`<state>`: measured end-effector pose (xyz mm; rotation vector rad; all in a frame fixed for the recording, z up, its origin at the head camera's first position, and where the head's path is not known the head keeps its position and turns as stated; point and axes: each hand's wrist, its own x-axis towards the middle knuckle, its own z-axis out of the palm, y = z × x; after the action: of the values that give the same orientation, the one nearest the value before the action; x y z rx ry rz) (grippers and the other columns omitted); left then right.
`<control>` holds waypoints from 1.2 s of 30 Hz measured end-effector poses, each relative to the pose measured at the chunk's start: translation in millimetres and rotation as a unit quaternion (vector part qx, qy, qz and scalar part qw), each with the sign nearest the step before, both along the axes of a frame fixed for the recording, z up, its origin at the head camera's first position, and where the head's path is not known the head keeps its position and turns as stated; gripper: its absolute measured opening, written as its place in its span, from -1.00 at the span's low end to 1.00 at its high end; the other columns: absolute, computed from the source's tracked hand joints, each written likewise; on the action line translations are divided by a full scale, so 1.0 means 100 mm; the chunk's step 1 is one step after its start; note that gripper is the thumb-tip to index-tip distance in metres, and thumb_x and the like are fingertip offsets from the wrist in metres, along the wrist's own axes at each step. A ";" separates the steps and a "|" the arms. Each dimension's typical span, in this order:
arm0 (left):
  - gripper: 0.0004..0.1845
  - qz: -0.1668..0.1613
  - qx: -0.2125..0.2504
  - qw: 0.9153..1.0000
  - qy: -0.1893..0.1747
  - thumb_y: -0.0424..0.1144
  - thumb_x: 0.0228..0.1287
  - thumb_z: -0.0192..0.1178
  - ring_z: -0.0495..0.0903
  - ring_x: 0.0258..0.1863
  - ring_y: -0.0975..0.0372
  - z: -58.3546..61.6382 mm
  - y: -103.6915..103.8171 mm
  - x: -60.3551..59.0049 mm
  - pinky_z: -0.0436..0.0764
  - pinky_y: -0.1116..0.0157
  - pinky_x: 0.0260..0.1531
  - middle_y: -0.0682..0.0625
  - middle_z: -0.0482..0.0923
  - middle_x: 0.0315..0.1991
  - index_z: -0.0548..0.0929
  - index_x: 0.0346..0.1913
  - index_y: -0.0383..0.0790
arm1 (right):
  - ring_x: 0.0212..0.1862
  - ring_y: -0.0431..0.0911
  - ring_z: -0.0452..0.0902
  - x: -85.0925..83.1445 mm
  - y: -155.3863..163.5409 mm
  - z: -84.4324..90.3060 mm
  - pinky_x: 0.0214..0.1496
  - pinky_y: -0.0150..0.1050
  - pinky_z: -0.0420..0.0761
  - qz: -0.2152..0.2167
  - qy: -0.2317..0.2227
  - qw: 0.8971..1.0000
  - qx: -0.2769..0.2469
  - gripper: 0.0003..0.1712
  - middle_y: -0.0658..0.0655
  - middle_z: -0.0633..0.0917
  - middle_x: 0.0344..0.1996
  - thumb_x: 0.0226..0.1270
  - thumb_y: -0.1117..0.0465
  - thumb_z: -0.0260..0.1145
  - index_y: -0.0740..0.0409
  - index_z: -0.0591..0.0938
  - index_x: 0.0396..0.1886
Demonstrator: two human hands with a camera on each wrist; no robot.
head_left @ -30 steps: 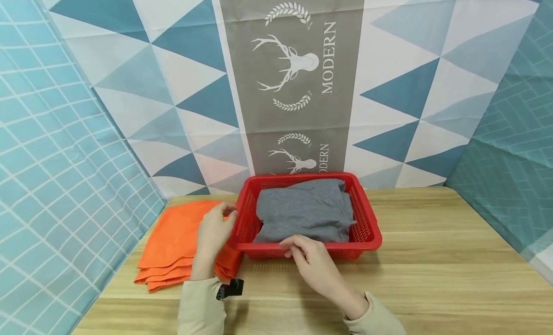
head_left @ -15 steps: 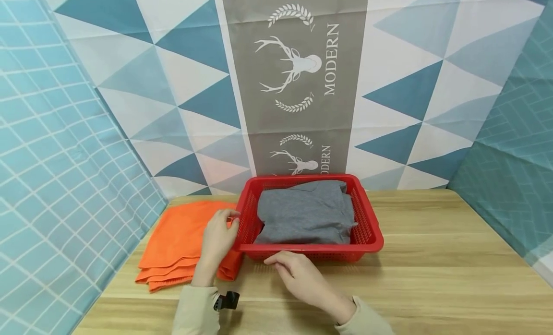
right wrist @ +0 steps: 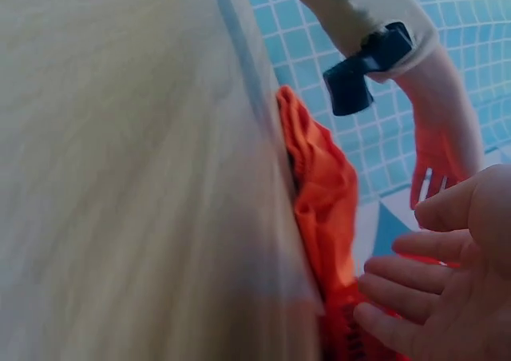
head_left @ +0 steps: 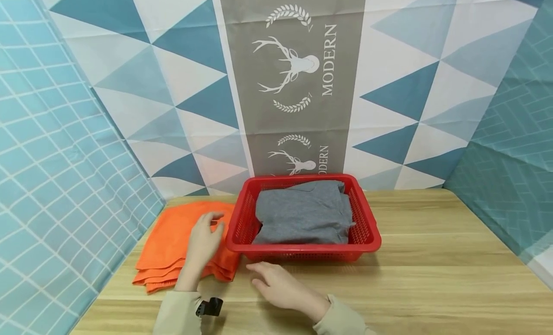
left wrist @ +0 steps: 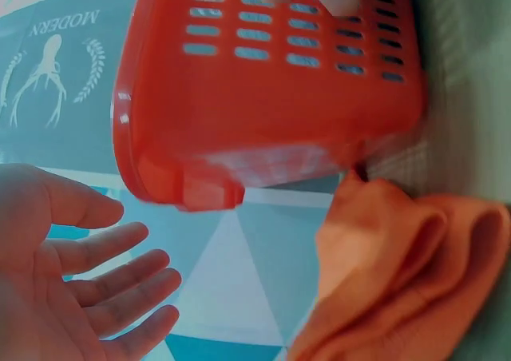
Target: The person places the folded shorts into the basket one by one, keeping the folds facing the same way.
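Note:
A red plastic basket [head_left: 367, 241] stands mid-table with a folded grey garment [head_left: 304, 212] inside. Left of it lies a folded orange cloth [head_left: 170, 236]. My left hand [head_left: 205, 233] hovers over or rests on the orange cloth's right part, fingers relaxed, holding nothing. In the left wrist view, that hand [left wrist: 76, 293] shows an open palm beside the basket [left wrist: 263, 97] and the orange cloth [left wrist: 399, 273]. My right hand [head_left: 271, 281] lies open on the table just before the basket's front left corner. The right wrist view shows the same hand [right wrist: 447, 289] with spread fingers near the orange cloth [right wrist: 323, 201].
The wooden table [head_left: 432, 277] extends to the right of the basket. Patterned fabric walls [head_left: 65, 157] close in the left, back and right sides. A black wrist camera [head_left: 209, 307] sits on my left sleeve.
Both hands have come off the basket's rim and drawn back toward me. The left hand has shifted left over the orange cloth, and the right has dropped to the table.

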<state>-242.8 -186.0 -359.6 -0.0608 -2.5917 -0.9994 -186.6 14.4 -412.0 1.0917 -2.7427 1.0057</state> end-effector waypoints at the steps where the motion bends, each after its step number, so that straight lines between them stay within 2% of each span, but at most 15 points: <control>1: -0.70 0.002 -0.001 1.000 -0.002 -0.26 0.25 0.04 0.43 0.02 0.01 -0.01 -0.02 0.00 0.43 0.03 -0.05 -0.15 0.47 0.03 0.52 0.02 -0.27 | 0.14 -0.13 0.43 0.00 -0.03 -0.01 0.15 -0.27 0.41 -0.002 -0.005 1.000 0.002 -0.58 0.06 0.54 0.09 0.34 0.17 0.05 0.14 0.46 0.17; 7: -0.67 -0.005 0.013 1.000 -0.017 -0.27 0.25 0.04 0.43 0.03 -0.04 -0.06 -0.15 -0.02 0.44 0.02 -0.03 -0.23 0.45 0.03 0.48 0.05 -0.32 | 0.20 -0.07 0.36 0.00 -0.19 -0.08 0.20 -0.25 0.37 -0.014 -0.024 1.000 0.004 -0.47 0.14 0.46 0.17 0.31 0.13 0.08 0.24 0.36 0.24; 13: -0.62 -0.016 0.042 0.997 -0.055 -0.26 0.29 -0.01 0.39 0.10 -0.05 -0.14 -0.31 -0.06 0.43 0.03 0.02 -0.25 0.40 0.11 0.41 0.14 -0.32 | 0.33 0.06 0.15 -0.03 -0.35 -0.16 0.31 -0.14 0.22 -0.020 -0.066 0.998 -0.013 -0.34 0.27 0.25 0.31 0.28 0.12 0.09 0.33 0.21 0.32; 18: -0.56 0.001 0.018 0.997 -0.077 -0.24 0.30 -0.05 0.29 0.15 -0.11 -0.20 -0.43 -0.07 0.34 -0.04 0.06 -0.30 0.32 0.15 0.35 0.19 -0.37 | 0.38 0.08 0.01 -0.06 -0.45 -0.22 0.34 -0.10 0.16 -0.018 -0.092 0.995 -0.022 -0.28 0.27 0.13 0.36 0.28 0.10 0.10 0.31 0.13 0.35; 23: -0.52 0.016 -0.015 0.995 -0.097 -0.25 0.29 -0.05 0.21 0.18 -0.19 -0.28 -0.60 -0.06 0.28 -0.09 0.09 -0.38 0.23 0.19 0.30 0.21 -0.44 | 0.38 0.10 0.03 -0.08 -0.51 -0.24 0.33 -0.08 0.18 -0.032 -0.105 0.993 -0.040 -0.32 0.28 0.18 0.34 0.31 0.09 0.06 0.31 0.16 0.35; 28: -0.49 0.017 -0.035 0.993 -0.110 -0.25 0.27 -0.02 0.17 0.17 -0.26 -0.34 -0.77 -0.07 0.26 -0.13 0.08 -0.45 0.18 0.19 0.27 0.22 -0.49 | 0.37 0.05 0.08 -0.14 -0.64 -0.24 0.33 -0.10 0.18 -0.069 -0.131 0.987 -0.059 -0.41 0.22 0.24 0.33 0.39 0.09 -0.06 0.29 0.21 0.33; 32: -0.47 0.012 -0.037 0.992 -0.123 -0.24 0.27 -0.03 0.20 0.15 -0.27 -0.38 -0.88 -0.08 0.29 -0.15 0.06 -0.48 0.14 0.19 0.25 0.23 -0.50 | 0.35 0.03 0.11 -0.21 -0.74 -0.28 0.32 -0.11 0.20 -0.093 -0.145 0.981 -0.086 -0.40 0.17 0.23 0.33 0.39 0.13 -0.04 0.23 0.16 0.36; 36: -0.44 0.036 -0.038 0.989 -0.136 -0.22 0.27 -0.05 0.04 0.19 -0.33 -0.39 -0.99 -0.08 0.17 -0.19 0.09 -0.52 0.06 0.21 0.23 0.24 -0.51 | 0.37 0.08 0.03 -0.25 -0.83 -0.30 0.34 -0.07 0.15 -0.096 -0.151 0.979 -0.101 -0.34 0.21 0.18 0.35 0.36 0.13 -0.01 0.27 0.09 0.38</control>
<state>-250.4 -284.9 -398.6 0.1583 -2.8550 -0.9387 -211.1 -68.7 -441.7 0.6797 -2.8125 1.4844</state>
